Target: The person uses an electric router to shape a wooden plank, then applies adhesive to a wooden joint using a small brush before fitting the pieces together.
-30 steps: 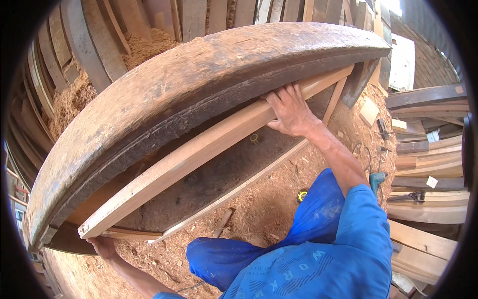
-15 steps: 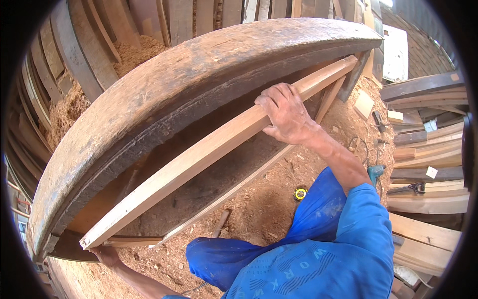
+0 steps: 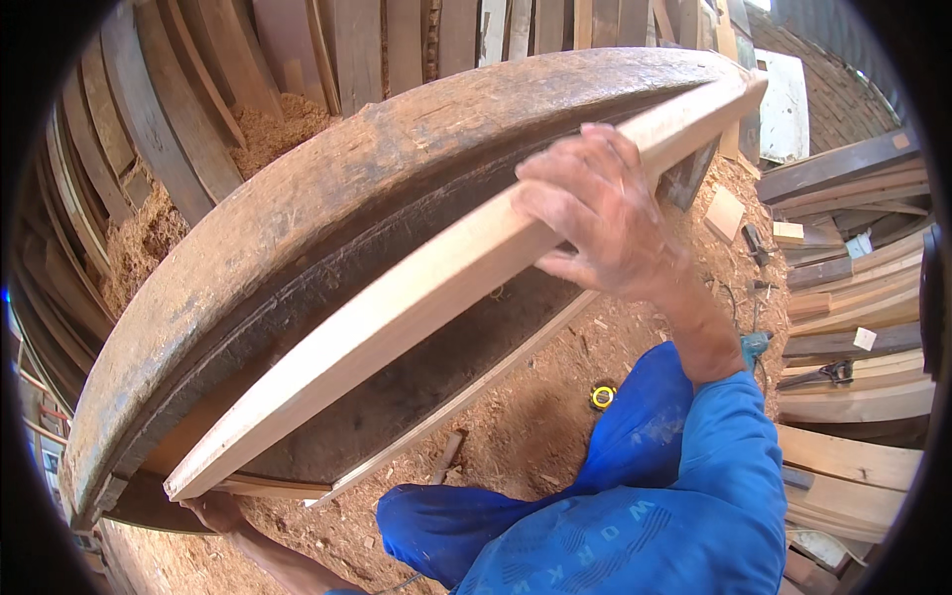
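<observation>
A long, pale squared wooden beam (image 3: 397,322) slants from the lower left to the upper right, held up in front of the workbench (image 3: 327,183). My right hand (image 3: 600,218), slightly blurred, is wrapped over the beam right of its middle, thumb underneath. At the near left end, my left hand (image 3: 213,511) grips it from below, its fingers partly hidden by the wood. The bench has a thick, worn top that looks curved in this view. Beneath the beam, a thin wooden rail (image 3: 461,402) runs low along the bench frame.
Wood shavings (image 3: 535,416) cover the floor. A yellow tape measure (image 3: 602,398) lies beside my blue-clad leg, and a teal power tool (image 3: 756,345) rests right of my arm. Stacked boards (image 3: 853,372) line the right side; more planks (image 3: 159,99) lean behind the bench.
The beam's far right end has risen, and it now overlaps the bench's right corner. My right hand has lifted with it, while my left hand stays at the other end.
</observation>
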`<state>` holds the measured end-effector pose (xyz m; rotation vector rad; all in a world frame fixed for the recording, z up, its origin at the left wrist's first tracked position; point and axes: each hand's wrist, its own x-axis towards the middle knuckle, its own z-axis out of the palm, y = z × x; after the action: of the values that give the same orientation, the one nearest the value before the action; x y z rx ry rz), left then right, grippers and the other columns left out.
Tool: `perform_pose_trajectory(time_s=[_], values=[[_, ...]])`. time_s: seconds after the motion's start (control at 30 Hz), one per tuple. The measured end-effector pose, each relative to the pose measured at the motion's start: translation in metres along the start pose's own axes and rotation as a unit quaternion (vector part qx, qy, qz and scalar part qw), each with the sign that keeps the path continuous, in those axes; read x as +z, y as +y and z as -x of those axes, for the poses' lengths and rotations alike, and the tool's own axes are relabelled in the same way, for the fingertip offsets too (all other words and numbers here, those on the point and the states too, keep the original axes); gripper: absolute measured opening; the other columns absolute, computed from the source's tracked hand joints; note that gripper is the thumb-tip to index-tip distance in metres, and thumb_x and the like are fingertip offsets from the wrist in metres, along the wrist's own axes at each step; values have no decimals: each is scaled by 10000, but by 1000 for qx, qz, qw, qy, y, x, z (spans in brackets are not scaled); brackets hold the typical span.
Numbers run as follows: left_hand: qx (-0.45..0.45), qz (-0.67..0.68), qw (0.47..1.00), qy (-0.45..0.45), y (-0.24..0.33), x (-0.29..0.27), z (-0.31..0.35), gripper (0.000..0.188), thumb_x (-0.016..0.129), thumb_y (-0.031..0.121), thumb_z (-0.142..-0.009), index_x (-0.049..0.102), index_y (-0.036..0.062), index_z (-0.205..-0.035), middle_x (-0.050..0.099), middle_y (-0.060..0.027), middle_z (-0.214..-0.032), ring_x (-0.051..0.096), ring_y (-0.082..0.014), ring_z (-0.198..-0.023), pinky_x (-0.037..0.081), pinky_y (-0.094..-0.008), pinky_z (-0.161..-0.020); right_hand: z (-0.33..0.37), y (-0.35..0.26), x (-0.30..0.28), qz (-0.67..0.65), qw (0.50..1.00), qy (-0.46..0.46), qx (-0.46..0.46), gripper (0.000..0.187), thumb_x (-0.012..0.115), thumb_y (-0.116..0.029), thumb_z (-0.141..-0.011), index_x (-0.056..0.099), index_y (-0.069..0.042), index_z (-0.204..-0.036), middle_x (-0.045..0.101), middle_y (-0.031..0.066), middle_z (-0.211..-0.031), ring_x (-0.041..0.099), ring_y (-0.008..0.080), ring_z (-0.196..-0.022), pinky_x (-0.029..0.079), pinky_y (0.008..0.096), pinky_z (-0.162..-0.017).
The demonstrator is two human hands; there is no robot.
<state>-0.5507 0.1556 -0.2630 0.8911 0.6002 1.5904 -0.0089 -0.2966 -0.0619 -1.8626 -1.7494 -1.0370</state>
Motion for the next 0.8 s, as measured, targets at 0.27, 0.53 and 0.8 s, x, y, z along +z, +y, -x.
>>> perform_pose_trajectory(time_s=[0.27,0.53,0.8], values=[[-9,31,999,-15,0,10,12,715,562,547,-944,375,112,-1480,421,-109,-1478,385,-271,-1371,300,-428,-1130,-57,35,4,-31,996,-74,-38,669,844,-160,-618,565,-135,-1225,589,121,-1182,524,342,-1147,384,483,-1051],[-28,62,998,-6,18,-9,8,727,586,554,-916,439,75,-1443,468,-140,-1437,419,-292,-1351,352,-447,-1093,-69,41,-11,-161,973,-163,17,712,868,-193,-620,554,-42,-1241,605,165,-1213,558,355,-1165,415,450,-1048],[-86,36,995,-38,22,-34,-9,784,538,656,-912,442,66,-1418,497,-130,-1404,460,-300,-1304,351,-470,-1084,-106,56,-26,-213,950,-225,-39,530,835,-300,-698,690,-2,-1112,676,181,-1143,614,316,-1123,471,410,-997]])
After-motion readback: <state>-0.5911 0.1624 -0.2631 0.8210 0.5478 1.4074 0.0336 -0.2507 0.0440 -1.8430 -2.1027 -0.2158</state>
